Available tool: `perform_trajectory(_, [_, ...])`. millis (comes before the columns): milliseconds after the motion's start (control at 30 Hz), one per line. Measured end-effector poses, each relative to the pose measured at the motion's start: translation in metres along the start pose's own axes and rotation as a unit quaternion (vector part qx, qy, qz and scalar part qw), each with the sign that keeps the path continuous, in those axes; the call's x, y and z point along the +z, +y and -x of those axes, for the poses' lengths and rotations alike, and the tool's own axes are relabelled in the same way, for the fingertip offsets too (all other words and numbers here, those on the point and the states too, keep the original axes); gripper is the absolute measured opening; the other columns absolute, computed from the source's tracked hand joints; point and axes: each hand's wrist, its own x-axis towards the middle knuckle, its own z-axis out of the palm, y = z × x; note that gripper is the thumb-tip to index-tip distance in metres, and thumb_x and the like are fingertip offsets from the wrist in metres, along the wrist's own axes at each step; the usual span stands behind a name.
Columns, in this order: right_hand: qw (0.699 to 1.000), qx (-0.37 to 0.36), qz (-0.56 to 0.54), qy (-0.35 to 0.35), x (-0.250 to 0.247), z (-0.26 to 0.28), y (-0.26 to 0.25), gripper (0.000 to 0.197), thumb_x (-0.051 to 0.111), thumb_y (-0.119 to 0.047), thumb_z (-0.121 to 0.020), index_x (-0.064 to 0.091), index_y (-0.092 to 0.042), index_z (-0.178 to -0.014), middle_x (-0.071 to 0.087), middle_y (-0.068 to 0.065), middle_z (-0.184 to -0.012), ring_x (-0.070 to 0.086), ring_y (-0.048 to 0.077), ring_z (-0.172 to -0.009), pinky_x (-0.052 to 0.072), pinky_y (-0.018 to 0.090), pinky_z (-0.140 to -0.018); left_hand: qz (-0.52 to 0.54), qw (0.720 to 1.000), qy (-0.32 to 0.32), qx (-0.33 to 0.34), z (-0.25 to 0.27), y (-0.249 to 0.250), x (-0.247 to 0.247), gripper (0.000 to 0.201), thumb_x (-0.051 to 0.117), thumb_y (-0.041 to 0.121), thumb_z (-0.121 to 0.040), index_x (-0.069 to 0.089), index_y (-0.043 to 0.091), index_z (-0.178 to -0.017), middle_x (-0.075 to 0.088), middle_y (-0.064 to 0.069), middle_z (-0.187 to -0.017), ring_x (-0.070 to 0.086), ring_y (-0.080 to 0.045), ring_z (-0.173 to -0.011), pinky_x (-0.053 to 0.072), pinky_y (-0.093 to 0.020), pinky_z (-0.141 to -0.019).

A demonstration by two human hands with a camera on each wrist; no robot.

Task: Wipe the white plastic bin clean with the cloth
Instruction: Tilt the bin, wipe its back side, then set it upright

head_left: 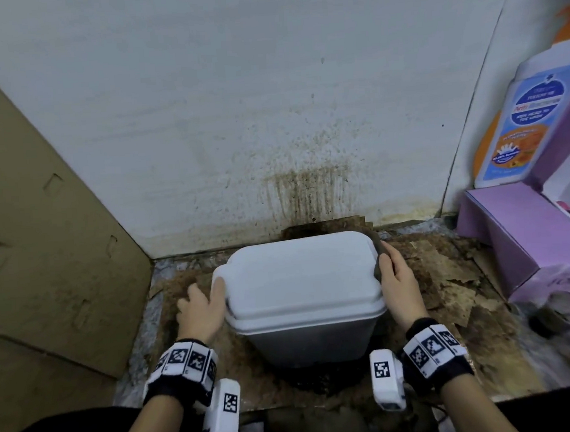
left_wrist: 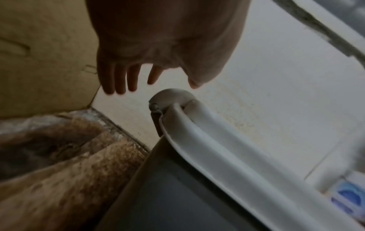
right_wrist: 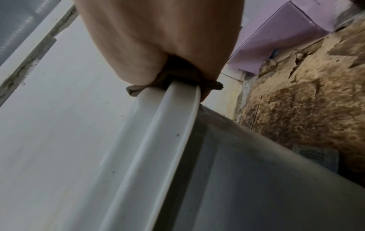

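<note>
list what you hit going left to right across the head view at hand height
cardboard panel → left hand on the lid's left edge → white plastic bin → right hand holding the dark cloth against the lid's right edge → purple box

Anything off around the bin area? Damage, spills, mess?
Yes. The wall behind the white bin carries brown splatter and drip streaks. The floor covering around the bin is stained brown, torn and peeling. The bin's lid looks clean; the right hand presses a dark cloth on its rim.
</note>
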Motion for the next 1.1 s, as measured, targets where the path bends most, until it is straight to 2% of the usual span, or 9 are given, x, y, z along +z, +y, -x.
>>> perform_trajectory(100, [1.0, 0.003, -0.003, -0.005, -0.001, 0.002, -0.002, 0.045, 0.036, -0.033, -0.108, 0.039, -0.027, -0.152, 0.048, -0.007, -0.147, 0.041, 0.006, -0.124, 0.032, 0.026, -0.098, 0.065, 0.997, -0.048, 0.014, 0.001, -0.008, 0.008, 0.078, 0.028, 0.075, -0.095, 0.05, 0.011, -0.133, 0.059, -0.012, -0.13, 0.058, -0.031, -0.116, 0.047, -0.046, -0.1])
perform_trajectory(267, [0.999, -0.006, -0.028, 0.029, 0.0, 0.006, -0.003, 0.042, 0.039, -0.028, -0.108, 0.043, -0.026, -0.149, 0.06, -0.016, -0.124, 0.054, -0.011, -0.099, 0.039, 0.008, -0.087, 0.071, 0.996, -0.034, 0.033, 0.003, 0.0, 0.007, 0.064, 0.031, 0.066, -0.1, 0.057, 0.01, -0.114, 0.063, -0.01, -0.111, 0.06, -0.026, -0.101, 0.047, -0.042, -0.087])
perform_trajectory(333, [0.997, -0.002, -0.051, 0.057, 0.001, 0.011, -0.001, 0.042, 0.04, -0.028, -0.107, 0.043, -0.025, -0.149, 0.058, -0.012, -0.132, 0.053, -0.005, -0.113, 0.039, 0.014, -0.096, 0.075, 0.995, -0.04, 0.052, 0.0, 0.006, 0.002, 0.062, 0.032, 0.066, -0.1, 0.058, 0.011, -0.113, 0.064, -0.007, -0.109, 0.06, -0.026, -0.103, 0.047, -0.042, -0.086])
perform_trajectory(400, [0.991, 0.005, -0.081, 0.105, 0.005, 0.02, 0.004, 0.043, 0.042, -0.028, -0.106, 0.044, -0.024, -0.149, 0.051, -0.008, -0.143, 0.045, 0.008, -0.132, 0.036, 0.026, -0.105, 0.083, 0.992, -0.049, 0.075, -0.007, 0.014, -0.004, 0.064, 0.035, 0.067, -0.098, 0.059, 0.012, -0.118, 0.064, -0.005, -0.114, 0.061, -0.027, -0.11, 0.047, -0.042, -0.088])
perform_trajectory(600, [0.966, -0.012, -0.134, 0.222, 0.042, 0.066, 0.016, 0.044, 0.04, -0.033, -0.106, 0.041, -0.032, -0.15, 0.043, -0.015, -0.144, 0.039, 0.004, -0.133, 0.034, 0.029, -0.107, 0.109, 0.98, -0.093, 0.141, -0.041, 0.041, -0.022, 0.071, 0.04, 0.073, -0.093, 0.05, 0.025, -0.145, 0.056, -0.002, -0.144, 0.052, -0.026, -0.134, 0.041, -0.046, -0.109])
perform_trajectory(667, [0.967, -0.01, -0.123, 0.222, 0.051, 0.071, 0.021, 0.045, 0.038, -0.034, -0.107, 0.038, -0.031, -0.152, 0.04, -0.013, -0.144, 0.035, 0.004, -0.134, 0.031, 0.027, -0.106, 0.117, 0.979, -0.097, 0.134, -0.051, 0.049, -0.021, 0.081, 0.046, 0.075, -0.087, 0.05, 0.02, -0.147, 0.054, -0.006, -0.149, 0.051, -0.026, -0.135, 0.039, -0.046, -0.112])
perform_trajectory(833, [0.97, -0.003, -0.107, 0.217, 0.054, 0.066, 0.035, 0.045, 0.035, -0.033, -0.107, 0.036, -0.029, -0.152, 0.039, -0.006, -0.155, 0.036, 0.012, -0.142, 0.031, 0.028, -0.109, 0.138, 0.98, -0.067, 0.128, -0.063, 0.053, -0.002, 0.055, 0.046, 0.046, -0.104, 0.048, 0.015, -0.15, 0.049, -0.009, -0.154, 0.045, -0.029, -0.141, 0.037, -0.04, -0.109])
perform_trajectory(1033, [0.974, 0.009, -0.133, 0.183, 0.042, 0.043, 0.032, 0.042, 0.038, -0.028, -0.108, 0.041, -0.027, -0.15, 0.046, -0.007, -0.151, 0.041, 0.013, -0.139, 0.035, 0.038, -0.116, 0.18, 0.977, -0.061, 0.097, -0.058, 0.038, 0.005, 0.095, 0.04, 0.078, -0.09, 0.025, 0.017, -0.16, 0.028, -0.006, -0.166, 0.028, -0.029, -0.152, 0.024, -0.049, -0.122])
perform_trajectory(1100, [0.976, 0.033, -0.159, 0.145, 0.031, 0.026, 0.032, 0.039, 0.04, -0.025, -0.107, 0.047, -0.028, -0.146, 0.053, -0.006, -0.144, 0.049, 0.015, -0.134, 0.04, 0.042, -0.114, 0.219, 0.973, -0.033, 0.064, -0.049, 0.03, 0.007, 0.095, 0.042, 0.072, -0.093, 0.013, 0.014, -0.162, 0.019, -0.006, -0.169, 0.021, -0.029, -0.155, 0.02, -0.048, -0.123])
